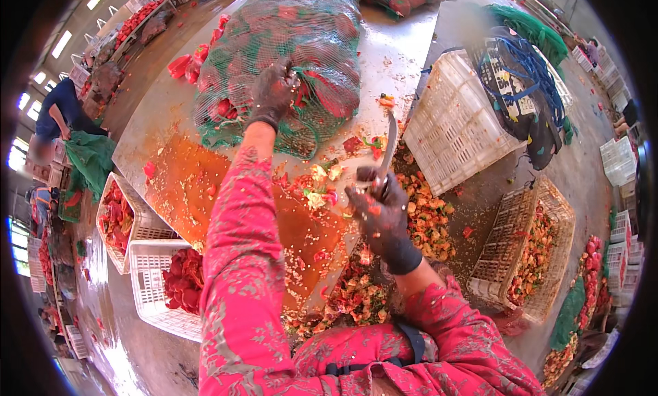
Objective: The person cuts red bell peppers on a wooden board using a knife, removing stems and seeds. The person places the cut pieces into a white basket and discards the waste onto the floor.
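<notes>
A green mesh sack (308, 46) full of red peppers lies on the metal table (380, 77) before me. My left hand (272, 90), in a dark glove, is at the near part of the sack, its fingers closed on the netting near an opening where red peppers show. In my right hand (383, 216), also gloved, is a knife (391, 139) with a curved blade pointing away from me. Pepper cores (320, 190), seeds and red scraps lie on the table between my hands. A few whole red peppers (187, 67) rest left of the sack.
White plastic crates (164, 319) with red pepper pieces stand at the left. Cores are heaped (426, 216) beside the table's right edge. An upturned crate (452, 123) and a tilted crate of cores (540, 262) stand at the right. A person (64, 113) handles green netting at the far left.
</notes>
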Demonstrator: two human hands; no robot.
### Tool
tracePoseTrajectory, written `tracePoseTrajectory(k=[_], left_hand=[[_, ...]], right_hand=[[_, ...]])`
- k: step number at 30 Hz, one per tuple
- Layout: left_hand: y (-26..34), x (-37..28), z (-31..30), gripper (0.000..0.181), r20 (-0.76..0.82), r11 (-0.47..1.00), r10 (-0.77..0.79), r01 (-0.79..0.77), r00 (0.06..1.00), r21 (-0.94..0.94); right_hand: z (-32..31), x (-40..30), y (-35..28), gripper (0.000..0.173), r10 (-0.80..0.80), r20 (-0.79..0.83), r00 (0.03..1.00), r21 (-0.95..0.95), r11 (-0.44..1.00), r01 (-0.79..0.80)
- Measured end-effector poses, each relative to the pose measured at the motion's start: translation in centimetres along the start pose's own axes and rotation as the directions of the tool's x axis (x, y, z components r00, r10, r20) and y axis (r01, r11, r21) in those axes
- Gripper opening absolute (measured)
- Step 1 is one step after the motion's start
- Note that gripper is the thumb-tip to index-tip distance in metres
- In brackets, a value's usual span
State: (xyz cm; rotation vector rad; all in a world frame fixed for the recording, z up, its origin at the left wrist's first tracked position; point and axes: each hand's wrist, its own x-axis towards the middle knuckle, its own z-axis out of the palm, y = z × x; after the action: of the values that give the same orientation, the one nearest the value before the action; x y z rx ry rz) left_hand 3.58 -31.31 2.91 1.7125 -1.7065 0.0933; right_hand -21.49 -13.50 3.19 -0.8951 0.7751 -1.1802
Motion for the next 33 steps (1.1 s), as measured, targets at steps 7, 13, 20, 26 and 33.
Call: tracePoseTrajectory(k=[7,13,20,26,33], left_hand=[[3.7,1.0,-6.7,0.017,0.296,0.948,0.105,-0.006,0.949,-0.317],[3.3,1.2,-6.8,0.012,0.189,0.606,0.112,0.083,0.975,-0.791],[3.1,-6.1,-2.9,0.02,0.0,0.964,0.181,-0.177,0.983,0.199],[2.5,0.3,1.8,0.021,0.299,0.961,0.022,-0.103,0.954,0.256],[0.4,7.1,7.8,0.022,0.441,0.928,-0.032,-0.137,0.897,0.347]], right_hand=[[4.7,15.0,0.5,0.041,-0.774,0.397,0.493,-0.707,0.084,0.702],[7.9,21.0,1.4,0.028,-0.473,0.251,0.844,-0.572,0.631,0.524],[5.4,21.0,-1.7,0.014,-0.319,0.418,0.851,0.088,0.946,0.311],[4.9,18.8,-0.5,0.028,-0.417,0.392,0.82,-0.172,0.842,0.511],[2.2,15.4,-3.2,0.021,-0.544,0.509,0.667,-0.143,0.711,0.689]])
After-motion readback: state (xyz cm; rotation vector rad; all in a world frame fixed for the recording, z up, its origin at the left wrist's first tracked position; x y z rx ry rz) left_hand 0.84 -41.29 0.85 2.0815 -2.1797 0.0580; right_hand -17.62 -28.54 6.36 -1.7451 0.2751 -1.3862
